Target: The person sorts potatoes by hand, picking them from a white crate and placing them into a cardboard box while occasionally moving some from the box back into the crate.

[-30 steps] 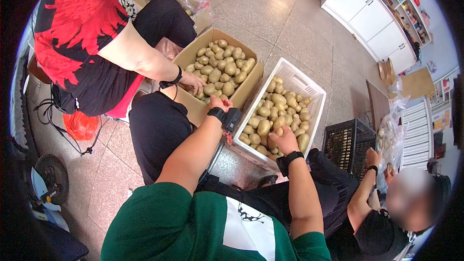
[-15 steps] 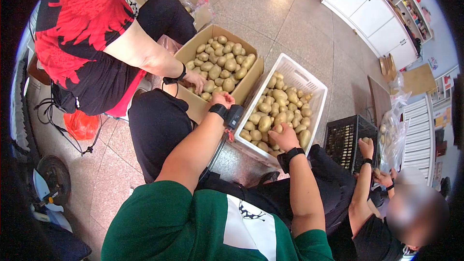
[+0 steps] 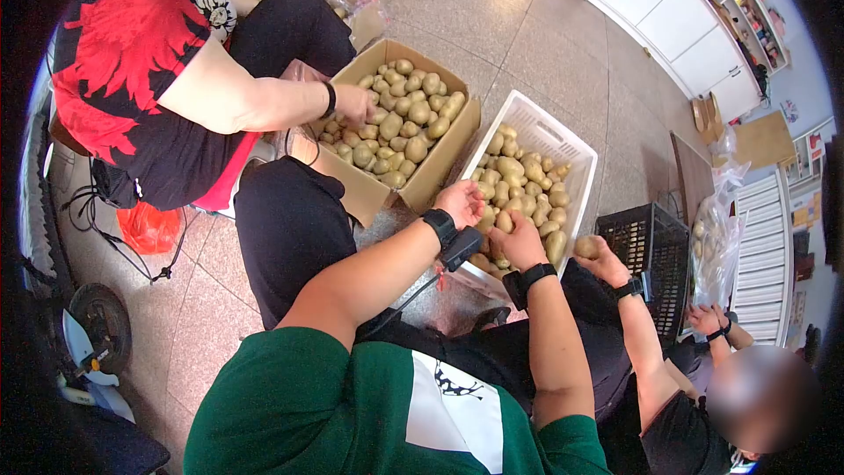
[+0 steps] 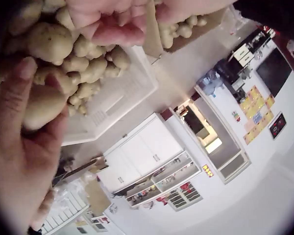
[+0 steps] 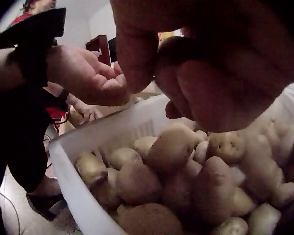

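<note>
My right hand [image 3: 522, 242] grips a potato [image 4: 43, 105] over the near side of a white plastic crate [image 3: 573, 242], thumb and fingers around it. Beneath it, more potatoes [image 5: 169, 147] fill the crate. My left hand [image 3: 462, 204] hovers beside the right one, over the crate's left side. Its fingers hang loosely curled, and nothing shows in them in the right wrist view. Left of the crate stands a cardboard box [image 3: 448, 158] full of potatoes [image 3: 409, 110].
Another person's hand [image 3: 354, 104] is over the cardboard box. At right, a hand [image 3: 602, 262] holds a potato [image 3: 586, 247] near the crate, beside a black crate [image 3: 655, 246]. A plastic bag [image 3: 716, 246] of potatoes lies behind that. White cabinets [image 3: 668, 18] stand farther back.
My left hand has moved right, from the cardboard box to the white crate. The left person's hand has lifted off the potatoes. The right person's hand has brought a potato toward the white crate.
</note>
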The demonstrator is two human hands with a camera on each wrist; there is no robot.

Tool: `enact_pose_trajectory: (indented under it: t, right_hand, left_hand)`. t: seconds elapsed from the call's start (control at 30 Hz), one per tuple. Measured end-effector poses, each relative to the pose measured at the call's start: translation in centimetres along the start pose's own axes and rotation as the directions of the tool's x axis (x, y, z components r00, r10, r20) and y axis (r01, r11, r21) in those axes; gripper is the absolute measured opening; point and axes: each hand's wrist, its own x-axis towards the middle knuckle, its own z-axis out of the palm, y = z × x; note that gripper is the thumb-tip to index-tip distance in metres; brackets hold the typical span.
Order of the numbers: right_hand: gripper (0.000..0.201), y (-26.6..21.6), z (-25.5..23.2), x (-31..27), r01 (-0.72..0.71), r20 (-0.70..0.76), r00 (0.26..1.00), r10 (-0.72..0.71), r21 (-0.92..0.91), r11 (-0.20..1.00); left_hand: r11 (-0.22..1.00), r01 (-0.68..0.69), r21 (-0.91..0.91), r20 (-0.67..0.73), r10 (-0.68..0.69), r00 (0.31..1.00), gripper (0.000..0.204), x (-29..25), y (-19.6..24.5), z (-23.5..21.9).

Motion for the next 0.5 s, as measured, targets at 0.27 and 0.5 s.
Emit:
enact_pose_trajectory:
  t: [0.27,0.5]
  right_hand:
    - [0.035,0.4,0.2,0.4,0.024,0.032,0.999,-0.029,0.135,0.991]
    - [0.032,1.6,1.1,0.9,0.068,0.032,0.997,-0.075,0.169,0.983]
  left_hand:
    - [0.962,0.068,0.264,-0.072,-0.05,0.996,0.016,-0.9,-2.6,-0.1]
    - [0.941,0.093,0.326,-0.063,-0.077,0.995,0.018,-0.7,-3.9,-0.2]
